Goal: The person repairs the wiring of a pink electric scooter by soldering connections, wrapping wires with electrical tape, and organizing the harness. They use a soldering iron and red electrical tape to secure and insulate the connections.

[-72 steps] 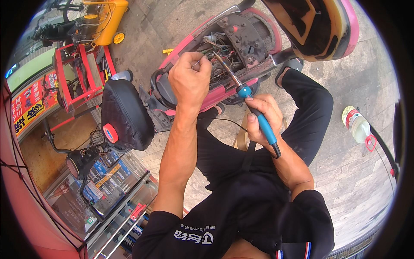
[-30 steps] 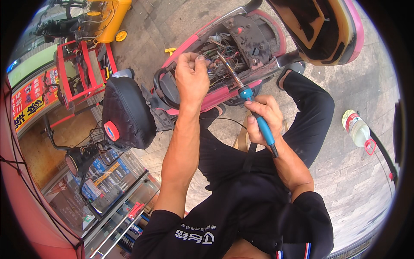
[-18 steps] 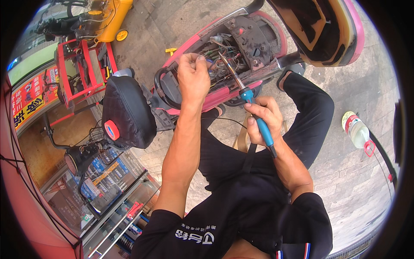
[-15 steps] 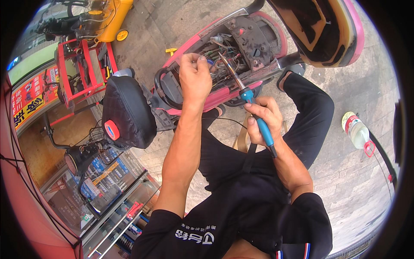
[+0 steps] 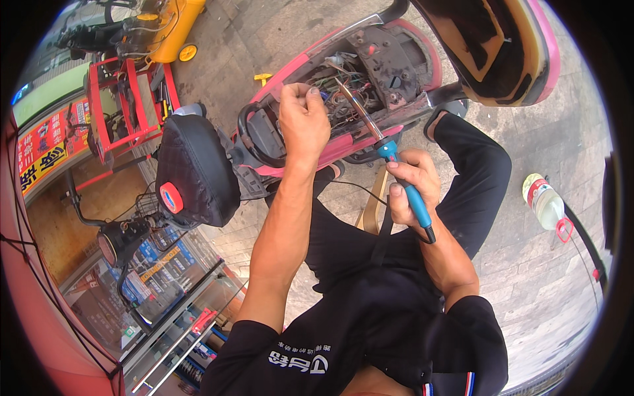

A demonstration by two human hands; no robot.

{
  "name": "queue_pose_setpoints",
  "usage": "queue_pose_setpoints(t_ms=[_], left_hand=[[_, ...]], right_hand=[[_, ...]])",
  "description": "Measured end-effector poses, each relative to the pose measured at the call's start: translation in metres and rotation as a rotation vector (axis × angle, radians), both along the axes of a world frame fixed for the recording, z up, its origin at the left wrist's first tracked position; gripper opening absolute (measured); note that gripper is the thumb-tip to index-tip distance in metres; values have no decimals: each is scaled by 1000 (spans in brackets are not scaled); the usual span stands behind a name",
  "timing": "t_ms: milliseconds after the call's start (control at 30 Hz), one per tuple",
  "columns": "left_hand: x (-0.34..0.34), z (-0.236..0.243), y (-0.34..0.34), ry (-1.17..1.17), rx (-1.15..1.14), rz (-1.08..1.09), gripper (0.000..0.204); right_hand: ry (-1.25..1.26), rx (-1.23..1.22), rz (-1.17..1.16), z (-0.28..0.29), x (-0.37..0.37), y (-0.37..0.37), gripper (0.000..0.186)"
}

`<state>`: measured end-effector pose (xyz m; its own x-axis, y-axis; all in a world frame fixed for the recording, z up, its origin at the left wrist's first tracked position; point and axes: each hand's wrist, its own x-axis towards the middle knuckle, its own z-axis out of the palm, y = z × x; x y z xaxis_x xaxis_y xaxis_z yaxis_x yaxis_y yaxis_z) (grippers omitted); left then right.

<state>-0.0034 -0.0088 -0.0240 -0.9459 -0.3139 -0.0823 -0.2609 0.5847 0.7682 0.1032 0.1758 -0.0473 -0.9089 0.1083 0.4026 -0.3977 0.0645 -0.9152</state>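
My right hand (image 5: pixel 415 181) grips the blue handle of a soldering iron (image 5: pixel 408 191). Its metal shaft slants up and left, the tip over tangled wires (image 5: pixel 353 99) in the open body of a pink electric scooter (image 5: pixel 323 153). Beside the tip, on the left, my left hand (image 5: pixel 304 122) is closed in a pinch over the scooter. Whatever lies between its thumb and finger is too small or hidden to make out. A dark cord (image 5: pixel 356 185) runs behind my right hand.
The raised scooter seat (image 5: pixel 545 56) juts in at upper right. A black padded cover (image 5: pixel 198 171) sits left, near a red metal rack (image 5: pixel 135 105) and a yellow tank (image 5: pixel 175 30). On the paving at right stands a clear bottle (image 5: pixel 547 204). A yellow-handled tool (image 5: pixel 263 78) lies beyond the scooter.
My right hand and the soldering iron have shifted slightly right and down. My left hand has moved a little to the right, still pinched.
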Motion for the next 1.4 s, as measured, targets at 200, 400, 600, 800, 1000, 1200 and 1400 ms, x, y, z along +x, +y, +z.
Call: queue_pose_setpoints(t_ms=[200, 400, 600, 800, 1000, 1200, 1400], left_hand=[[1, -4, -1, 3, 32, 13, 10], [1, -2, 0, -25, 88, 32, 10], [-1, -1, 1, -31, 107, 49, 10], [-2, -2, 0, -23, 100, 52, 11], [-2, -1, 0, -39, 105, 57, 10], [-2, 1, 1, -64, 143, 80, 10], [-3, 1, -1, -101, 243, 109, 10]], right_hand=[[-20, -3, -32, -3, 9, 3, 27], [-41, 6, -19, -5, 12, 0, 27], [-20, 13, -8, -5, 11, 0, 27], [-5, 31, 0, -6, 13, 0, 27], [-7, 33, -9, -8, 12, -1, 26], [-30, 22, -9, -11, 13, -1, 25], [-85, -30, 8, -13, 14, -1, 25]])
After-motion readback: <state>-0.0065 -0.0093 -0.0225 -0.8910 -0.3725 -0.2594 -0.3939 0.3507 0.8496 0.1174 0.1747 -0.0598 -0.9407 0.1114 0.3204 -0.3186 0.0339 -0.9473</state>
